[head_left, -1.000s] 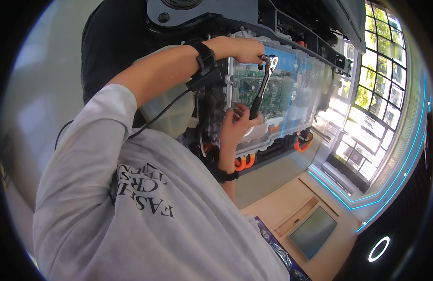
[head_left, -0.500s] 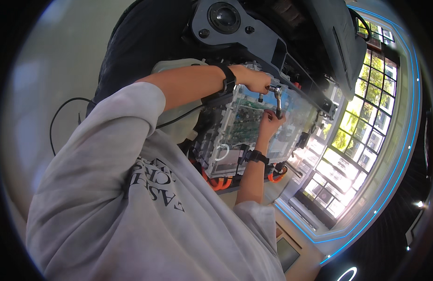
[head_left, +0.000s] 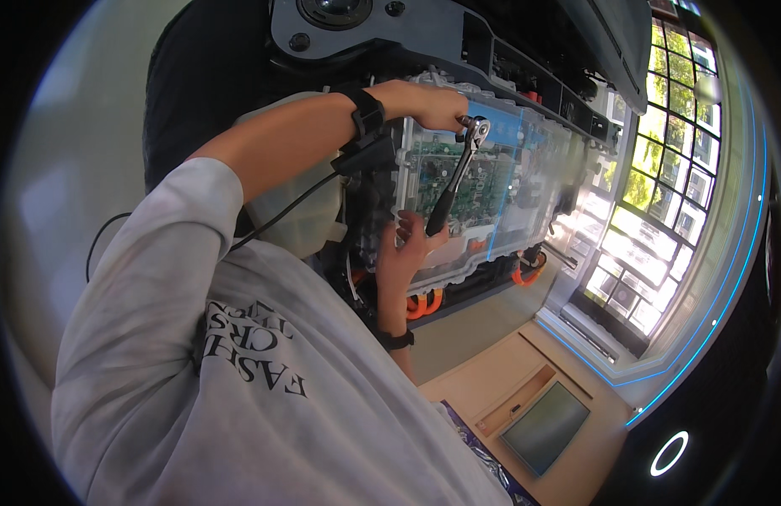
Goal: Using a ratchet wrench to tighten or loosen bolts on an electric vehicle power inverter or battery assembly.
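A bright room with a tall gridded window point(head_left: 673, 177) on the right, blue light strips along the ceiling edge and a dark screen point(head_left: 546, 428) on a wooden wall at lower right surrounds a person leaning over vehicle-like machinery. In the middle is a transparent housing point(head_left: 538, 207) showing a green circuit board point(head_left: 483, 181) inside, with orange cables point(head_left: 437, 299) looping below its near edge. A silver ratchet wrench point(head_left: 463, 166) with a black handle lies slantwise over this housing, its head near the blue-tinted upper part. The left hand point(head_left: 437, 106) curls around the dark fitting beside the wrench's head; the right hand point(head_left: 414, 244) grasps the lower end of the handle. Whether the fitting sits on a fastener is hidden by the left fingers. For good work here, the left hand would best steady the head and hold the fitting square, while the right swings the handle smoothly from its end, where leverage is greatest. Short, even strokes seem wise, since a slip could scrape or crack the clear cover. The right knuckles also want clearance from the housing's ribbed edge.
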